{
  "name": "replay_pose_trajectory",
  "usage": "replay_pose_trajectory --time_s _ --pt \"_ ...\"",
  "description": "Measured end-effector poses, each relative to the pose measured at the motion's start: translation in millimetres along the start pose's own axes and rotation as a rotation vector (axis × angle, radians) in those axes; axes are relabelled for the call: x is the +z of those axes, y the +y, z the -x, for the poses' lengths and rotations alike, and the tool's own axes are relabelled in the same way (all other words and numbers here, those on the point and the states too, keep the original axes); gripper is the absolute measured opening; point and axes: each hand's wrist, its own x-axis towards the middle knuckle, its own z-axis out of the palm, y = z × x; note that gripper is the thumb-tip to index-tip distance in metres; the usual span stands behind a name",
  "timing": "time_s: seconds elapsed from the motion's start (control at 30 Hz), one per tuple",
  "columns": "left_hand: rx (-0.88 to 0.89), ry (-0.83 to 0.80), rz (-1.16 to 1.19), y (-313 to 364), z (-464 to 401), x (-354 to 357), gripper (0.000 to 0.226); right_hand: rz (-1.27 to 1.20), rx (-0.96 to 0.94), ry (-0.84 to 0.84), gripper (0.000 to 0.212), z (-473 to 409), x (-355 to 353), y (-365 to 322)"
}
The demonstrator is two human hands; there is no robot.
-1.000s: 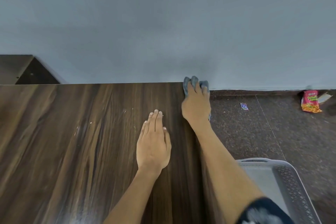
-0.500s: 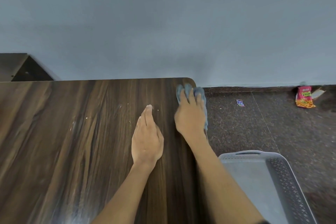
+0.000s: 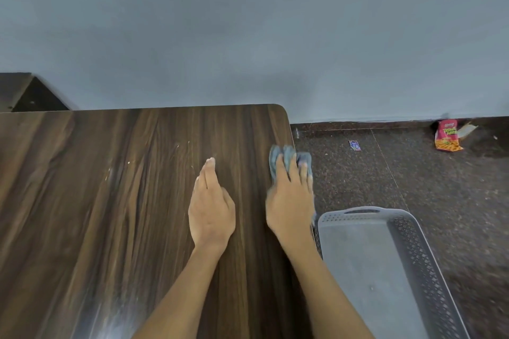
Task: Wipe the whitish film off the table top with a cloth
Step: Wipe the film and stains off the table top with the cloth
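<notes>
The right hand (image 3: 289, 198) is pinning the bunched grey cloth (image 3: 289, 158) under curled fingers at the table top (image 3: 110, 215)'s 3 o'clock edge, seemingly to scrub there, while the left hand (image 3: 210, 206) is lying flat, fingers together, likely bracing, with whitish film (image 3: 110, 173) lingering toward 9 o'clock.

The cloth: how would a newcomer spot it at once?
Find the dark wood table top and follow its right edge toward the wall. There the right hand presses a bunched cloth, the only blue-grey fabric; the grey basket nearby is perforated plastic.
</notes>
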Motion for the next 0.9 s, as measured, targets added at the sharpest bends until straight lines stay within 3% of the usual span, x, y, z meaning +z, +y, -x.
replay_pose_trajectory --time_s 0.1,0.23,0.3,0.37,0.47,0.53,0.6,0.73,0.83,0.9 --pt "0.005 -0.010 0.008 -2.8 12.5 -4.0 0.048 -0.041 -0.084 -0.049 0.064 -18.0 3.3 -27.3" --pt "0.004 -0.046 0.034 -11.1 28.7 -9.9 0.048 -0.036 -0.353 -0.088 0.053 61.6 2.3 -28.2" --pt "0.016 -0.066 0.021 -15.5 39.2 -13.4 0.049 -0.028 -0.310 -0.054 0.065 102.6 -7.6 -8.1" --pt "0.042 -0.088 0.002 -18.9 51.0 -17.5 0.050 0.024 -0.124 -0.035 0.085 111.4 -13.0 10.7" --pt "0.041 -0.102 -0.011 -22.7 66.3 -23.9 0.051 -0.003 0.079 -0.011 0.074 71.6 -12.6 1.3" --pt "0.030 -0.116 -0.010 -25.1 76.6 -26.1 0.051 -0.069 0.027 -0.046 0.069 44.5 -5.3 -21.4" --pt "0.040 -0.118 -0.002 -27.1 87.3 -28.3 0.051 -0.095 -0.150 -0.105 0.065 41.2 1.6 -39.6" --pt "0.093 -0.123 0.003 -34.0 102.1 -32.3 0.049 -0.086 -0.343 -0.155 0.053 106.8 -1.1 -34.1" --pt "0.121 -0.138 -0.043 -38.8 111.8 -35.3 0.049 0.010 -0.292 -0.113 0.062 156.4 -21.7 -3.1" --pt "0.130 -0.154 -0.083 -41.3 117.1 -37.0 0.048 0.043 -0.125 -0.068 0.064 158.1 -30.3 13.2"
